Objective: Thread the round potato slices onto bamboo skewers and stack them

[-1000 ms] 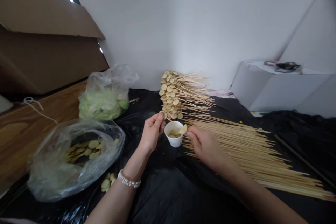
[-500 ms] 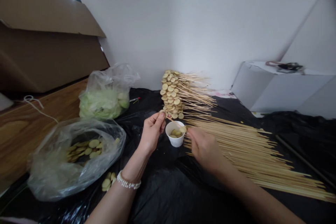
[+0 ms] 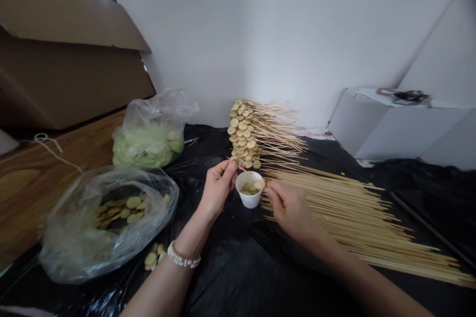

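My left hand (image 3: 218,185), with a white beaded bracelet at the wrist, pinches a pale potato slice (image 3: 235,159) on a thin bamboo skewer (image 3: 243,169). The skewer slants over a white paper cup (image 3: 250,200) towards my right hand (image 3: 288,203), whose fingers are closed around its lower end. Another potato slice (image 3: 259,184) shows at the right fingertips; whether the skewer passes through it I cannot tell. More slices lie inside the cup. Just beyond stands a stack of skewered potato slices (image 3: 243,131), sticks pointing right.
Loose bamboo skewers (image 3: 345,218) spread across the black plastic sheet (image 3: 230,267) at right. On the left are an open clear bag (image 3: 74,242) of slices, a few loose slices (image 3: 151,259) and a bag of pale green vegetables (image 3: 147,143). A white box (image 3: 401,129) stands back right.
Both hands keep almost the same pose over the cup, still holding the skewer and slice. The whole view has shifted very slightly.
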A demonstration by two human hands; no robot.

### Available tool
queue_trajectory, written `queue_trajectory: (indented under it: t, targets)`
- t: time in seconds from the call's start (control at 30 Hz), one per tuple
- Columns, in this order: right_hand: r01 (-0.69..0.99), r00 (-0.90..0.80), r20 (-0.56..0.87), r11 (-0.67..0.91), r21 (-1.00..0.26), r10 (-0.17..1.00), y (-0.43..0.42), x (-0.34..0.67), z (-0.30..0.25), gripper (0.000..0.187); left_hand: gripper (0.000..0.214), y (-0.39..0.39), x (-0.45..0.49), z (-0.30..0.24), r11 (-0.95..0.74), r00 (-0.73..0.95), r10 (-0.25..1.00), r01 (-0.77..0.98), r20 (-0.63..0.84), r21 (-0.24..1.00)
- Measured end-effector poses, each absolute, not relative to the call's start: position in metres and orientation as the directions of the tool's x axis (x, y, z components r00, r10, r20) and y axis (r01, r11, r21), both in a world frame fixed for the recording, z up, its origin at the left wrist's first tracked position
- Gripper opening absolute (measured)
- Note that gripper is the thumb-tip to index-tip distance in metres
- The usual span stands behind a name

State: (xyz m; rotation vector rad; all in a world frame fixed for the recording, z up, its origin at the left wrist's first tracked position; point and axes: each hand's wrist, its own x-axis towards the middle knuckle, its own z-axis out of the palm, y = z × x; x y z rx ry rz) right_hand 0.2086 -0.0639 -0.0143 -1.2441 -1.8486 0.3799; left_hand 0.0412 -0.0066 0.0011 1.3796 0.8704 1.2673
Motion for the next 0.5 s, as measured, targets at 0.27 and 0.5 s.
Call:
queue_trajectory:
  t: [0.27, 0.5]
  targets:
    - [0.48, -0.103, 0.433, 0.426, -0.767, 0.895, -0.061, 0.209, 0.0, 0.027, 0.04, -0.014, 0.052, -0.004, -0.252, 0.311, 0.92, 0.007, 0.238, 0.968]
    - [0.509, -0.098, 0.44, 0.425, -0.749, 0.893, -0.06, 0.21, -0.008, 0.026, 0.043, -0.014, 0.048, 0.0, -0.193, 0.318, 0.93, 0.002, 0.183, 0.981]
